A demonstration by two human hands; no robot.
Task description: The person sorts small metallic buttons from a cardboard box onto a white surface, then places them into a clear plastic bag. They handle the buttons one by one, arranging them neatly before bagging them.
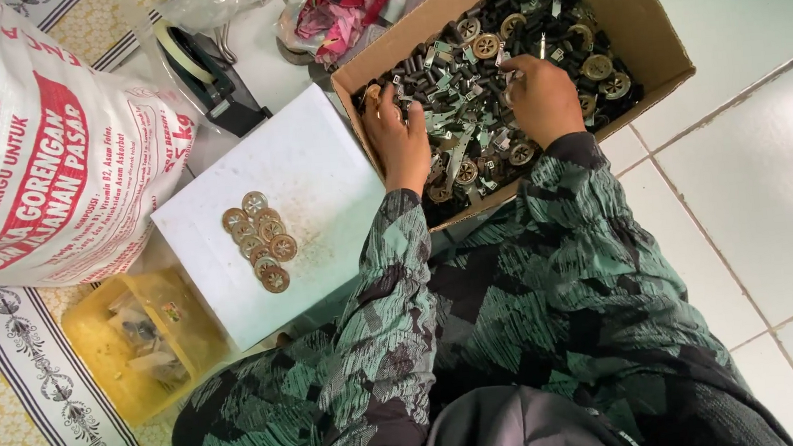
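Both my hands are inside an open cardboard box [647,29] filled with small black pieces, silvery metal clips and round brass-coloured discs [486,46]. My left hand [399,137] lies on the pile by the box's left wall, fingers apart and dipping into the parts. My right hand [541,95] is in the middle of the box, its fingertips pinched around a small silvery metal part [510,75]. On a white board [315,163] left of the box lies a small heap of several sorted brass discs [261,229]. Green patterned sleeves cover both arms.
A big printed white sack [36,149] stands at the left. Below it is a yellow plastic tub [103,363] with scraps. A tape dispenser [211,72], plastic bags and red cloth [345,12] lie behind the board. White floor tiles [774,171] extend right.
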